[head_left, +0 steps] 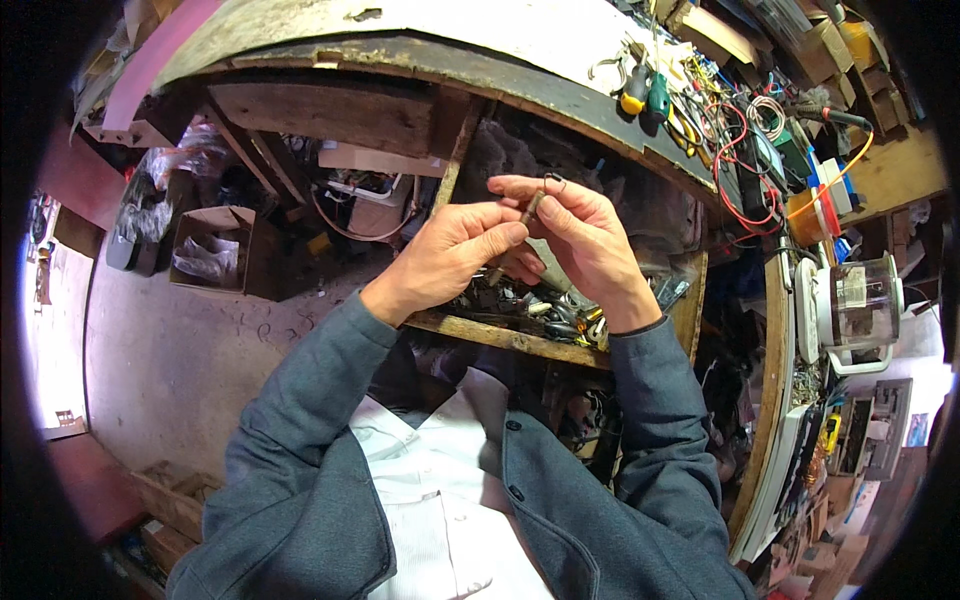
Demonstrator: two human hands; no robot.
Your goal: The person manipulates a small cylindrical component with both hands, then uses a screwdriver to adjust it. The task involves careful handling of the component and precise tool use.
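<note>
In front of my chest, both hands meet around a thin brownish rod-like piece (533, 209) with a dark bent wire or hook (555, 178) at its top end. My left hand (450, 250) comes from the left, its thumb and fingers closed on the piece. From the other side, my right hand (590, 235) pinches it between thumb and fingers near the wire. My fingers cover part of the piece, so its exact kind cannot be made out. Beneath the hands is an open wooden drawer (500, 334) holding a jumble of small metal parts and tools.
A worn workbench (420, 68) curves across the far side. At its right end lie pliers (634, 88), a green-handled tool (657, 98) and red test leads (730, 190). A clear jug-like appliance (860, 305) stands at the right. A cardboard box (215, 250) sits on the floor at the left.
</note>
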